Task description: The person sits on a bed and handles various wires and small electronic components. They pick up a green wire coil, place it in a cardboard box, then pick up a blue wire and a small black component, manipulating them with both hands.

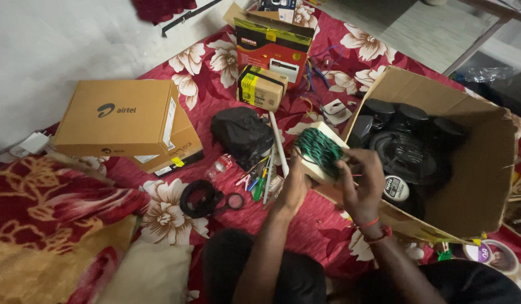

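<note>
My left hand (294,183) grips a pale flat card wound with green wire (319,150) from its lower left side. My right hand (363,179) is closed on the card's right end, fingers curled over the green wire. Both hands hold it up above the red floral cloth (328,225), just in front of the left wall of a big open cardboard box (485,169). A red thread band sits on my right wrist.
The big box holds black round speakers (407,152). Two stacked tan boxes (125,121) lie at left, a black bag (242,134), small tools (257,183), a black tape roll (199,198) and a red-and-black carton (270,50) nearby. Tape rolls (491,254) sit at right.
</note>
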